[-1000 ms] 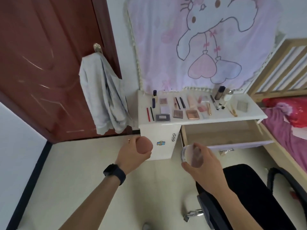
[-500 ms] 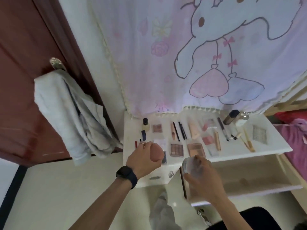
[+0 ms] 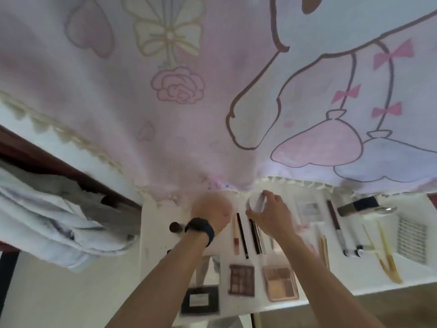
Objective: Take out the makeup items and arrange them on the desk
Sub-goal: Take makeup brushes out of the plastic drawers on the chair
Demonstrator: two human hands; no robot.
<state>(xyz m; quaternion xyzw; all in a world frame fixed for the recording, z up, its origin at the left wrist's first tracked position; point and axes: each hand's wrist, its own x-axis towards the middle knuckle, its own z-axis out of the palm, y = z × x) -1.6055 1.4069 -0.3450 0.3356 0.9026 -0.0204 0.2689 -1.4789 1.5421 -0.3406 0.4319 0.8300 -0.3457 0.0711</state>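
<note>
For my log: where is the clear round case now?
Head view: the right hand holds the clear round case at the desk's back edge, right of the sponge in the left hand.

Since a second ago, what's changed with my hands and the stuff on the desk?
Both hands moved forward from in front of the desk to its back edge. The left hand still grips the sponge, the right hand the round case. The palettes and pencils lie as before.
</note>
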